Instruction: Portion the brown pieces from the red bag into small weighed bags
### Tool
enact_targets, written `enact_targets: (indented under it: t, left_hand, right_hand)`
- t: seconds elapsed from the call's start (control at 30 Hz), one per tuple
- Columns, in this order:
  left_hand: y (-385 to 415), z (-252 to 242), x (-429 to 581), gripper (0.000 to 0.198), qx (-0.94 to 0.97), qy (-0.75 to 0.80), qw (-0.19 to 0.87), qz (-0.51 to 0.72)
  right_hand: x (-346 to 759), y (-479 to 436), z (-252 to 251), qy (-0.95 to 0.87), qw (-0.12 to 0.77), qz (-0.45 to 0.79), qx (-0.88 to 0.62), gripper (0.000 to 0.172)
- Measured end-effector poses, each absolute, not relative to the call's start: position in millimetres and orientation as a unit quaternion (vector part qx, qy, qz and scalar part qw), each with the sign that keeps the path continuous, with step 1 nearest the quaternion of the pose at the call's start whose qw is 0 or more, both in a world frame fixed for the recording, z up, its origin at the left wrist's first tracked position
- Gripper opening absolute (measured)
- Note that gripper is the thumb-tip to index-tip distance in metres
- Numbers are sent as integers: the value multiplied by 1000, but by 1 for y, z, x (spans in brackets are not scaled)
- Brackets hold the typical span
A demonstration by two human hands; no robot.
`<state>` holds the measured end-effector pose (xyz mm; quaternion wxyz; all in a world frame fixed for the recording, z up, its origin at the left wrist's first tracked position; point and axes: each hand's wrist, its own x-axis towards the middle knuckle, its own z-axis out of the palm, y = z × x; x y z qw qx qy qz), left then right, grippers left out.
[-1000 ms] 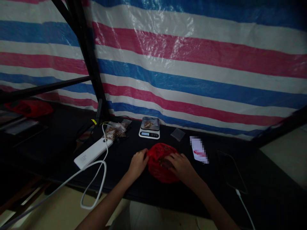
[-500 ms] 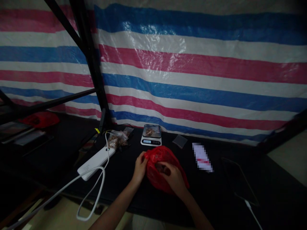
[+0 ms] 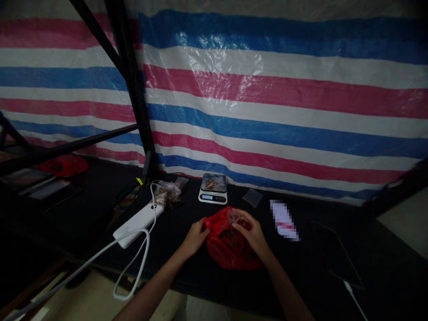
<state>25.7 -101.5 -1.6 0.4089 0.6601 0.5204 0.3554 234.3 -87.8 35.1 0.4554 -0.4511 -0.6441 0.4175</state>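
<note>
A red plastic bag (image 3: 219,254) lies open on the black table, with brownish contents visible in its mouth. My left hand (image 3: 196,236) pinches the left edge of the bag. Over the bag's opening, my right hand (image 3: 250,229) grips a small clear plastic cup (image 3: 234,216) between thumb and fingers; whether the cup holds anything I cannot tell. Just beyond the bag stands a digital scale (image 3: 213,197) with a lit display. On its pan rests a small clear bag of brown pieces (image 3: 213,183).
Filled clear bags (image 3: 168,192) lie beside a white power strip (image 3: 137,225) with a looping cable. Right of the scale are a stack of flat clear bags (image 3: 252,197), a blurred-out paper (image 3: 284,220) and a dark tablet (image 3: 337,254). A black metal post (image 3: 137,104) rises at left.
My right hand has come up out of the red bag with the clear cup now showing. The bag's mouth is wider, exposing its contents. My left hand keeps its hold on the edge.
</note>
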Motion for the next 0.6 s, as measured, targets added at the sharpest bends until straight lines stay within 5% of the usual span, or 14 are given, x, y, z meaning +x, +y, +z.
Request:
enact_targets:
  t: [0.13, 0.3, 0.43, 0.6]
  left_hand:
    - [-95, 36, 0, 30, 735, 532, 317, 276]
    - [-44, 81, -35, 38, 712, 555, 244, 355]
    - [21, 83, -16, 43, 777, 470, 170, 383]
    - [83, 65, 25, 62, 846, 454, 157, 231]
  right_hand:
    - [230, -66, 51, -642, 491, 371, -457, 39]
    - [227, -49, 65, -654, 497, 331, -463, 41]
    - [231, -42, 68, -676, 481, 316, -459, 43]
    - [243, -31, 70, -675, 484, 290, -475, 42]
